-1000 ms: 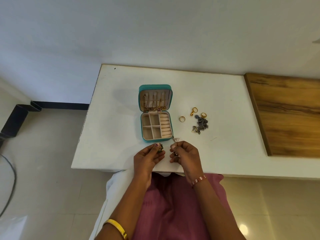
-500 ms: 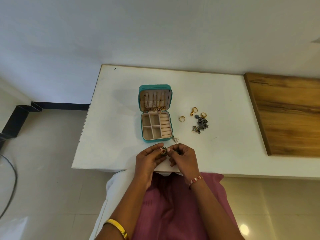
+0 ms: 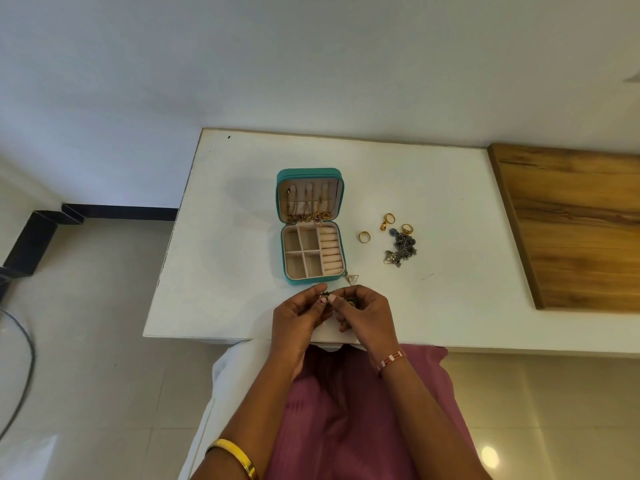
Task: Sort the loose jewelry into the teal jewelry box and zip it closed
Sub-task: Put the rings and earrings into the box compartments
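The teal jewelry box [image 3: 341, 252] lies open on the white table [image 3: 242, 202], its lid [image 3: 310, 172] upright with gold chains hanging inside. Its beige compartments look empty. A triangular zip pull [image 3: 352, 278] hangs at its near right corner. Just in front of the box, my left hand [image 3: 297, 315] and my right hand [image 3: 365, 311] meet fingertip to fingertip, both pinching small dark green jewelry pieces [image 3: 350, 301], mostly hidden by my fingers. Right of the box lie three gold rings [image 3: 363, 236] and a dark silver jewelry heap [image 3: 401, 249].
A wooden board [image 3: 575, 223] covers the table's right end. The table's near edge runs just under my wrists, with my lap below it. A dark cable [image 3: 20, 368] lies on the tiled floor at left.
My hands, apart a second ago with a dark piece in each, have come together in front of the box. Nothing on the table has moved.
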Tool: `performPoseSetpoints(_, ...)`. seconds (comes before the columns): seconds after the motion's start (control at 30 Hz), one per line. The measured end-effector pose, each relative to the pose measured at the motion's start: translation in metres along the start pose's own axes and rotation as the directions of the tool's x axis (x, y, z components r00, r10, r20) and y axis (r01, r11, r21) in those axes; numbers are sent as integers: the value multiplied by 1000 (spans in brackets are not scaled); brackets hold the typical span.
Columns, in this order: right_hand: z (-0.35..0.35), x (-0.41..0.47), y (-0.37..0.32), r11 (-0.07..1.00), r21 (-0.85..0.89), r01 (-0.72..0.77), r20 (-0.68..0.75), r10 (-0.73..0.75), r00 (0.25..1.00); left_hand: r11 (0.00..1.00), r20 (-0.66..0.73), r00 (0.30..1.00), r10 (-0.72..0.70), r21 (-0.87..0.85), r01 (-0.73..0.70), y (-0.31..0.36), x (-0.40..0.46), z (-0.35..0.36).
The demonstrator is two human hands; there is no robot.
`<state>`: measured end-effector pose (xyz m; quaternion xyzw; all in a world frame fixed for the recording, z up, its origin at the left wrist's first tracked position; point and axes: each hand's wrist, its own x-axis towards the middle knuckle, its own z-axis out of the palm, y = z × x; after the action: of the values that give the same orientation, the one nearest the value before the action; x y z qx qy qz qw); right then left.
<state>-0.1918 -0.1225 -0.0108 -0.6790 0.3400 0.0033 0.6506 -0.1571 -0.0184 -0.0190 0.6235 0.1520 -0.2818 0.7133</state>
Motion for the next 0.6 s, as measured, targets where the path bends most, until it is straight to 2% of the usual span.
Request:
performPoseSetpoints(0.13, 2, -1, -1, 995, -84, 51, -3, -52, 999, 999, -46, 999, 4, -31, -6, 1, 0, -1)
performPoseSetpoints(0.37, 6, -5, -6, 997, -67, 43, 60, -39, 997, 993, -149, 986, 81, 98, -67, 4, -3, -4)
performPoseSetpoints(0.6, 14, 2, -24, 995, 17, 95, -12, -95, 995, 954, -220, 938, 266, 199, -224, 29, 2, -18)
